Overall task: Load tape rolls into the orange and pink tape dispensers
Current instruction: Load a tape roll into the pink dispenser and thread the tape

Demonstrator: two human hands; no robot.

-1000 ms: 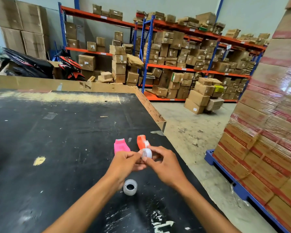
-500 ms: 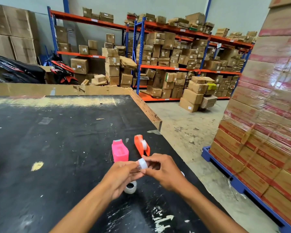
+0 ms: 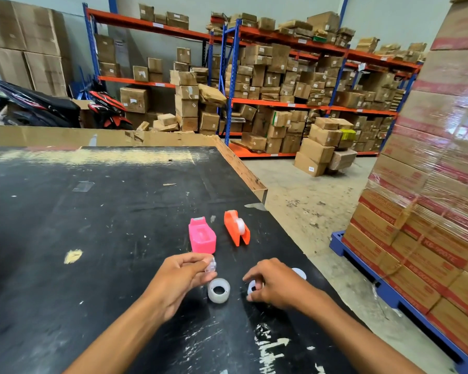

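Note:
The pink dispenser (image 3: 201, 236) lies on the black table (image 3: 92, 225), its hollow side up. Beside it to the right stands the orange dispenser (image 3: 237, 231) with a white roll in it. My left hand (image 3: 183, 278) pinches a small clear plastic piece (image 3: 210, 264) just below the pink dispenser. A clear tape roll (image 3: 219, 290) rests flat on the table between my hands. My right hand (image 3: 277, 284) is down on the table with its fingers on a small white ring (image 3: 252, 288). Another white ring (image 3: 299, 272) peeks out behind that hand.
The table's right edge (image 3: 243, 174) runs close past the orange dispenser, with concrete floor beyond. A wrapped pallet of boxes (image 3: 430, 198) stands at the right. Shelves of cartons (image 3: 281, 85) and parked motorbikes (image 3: 52, 106) fill the background.
My hands were together holding one small white piece; they have come apart. The left keeps a clear piece, the right has dropped to the table onto a white ring.

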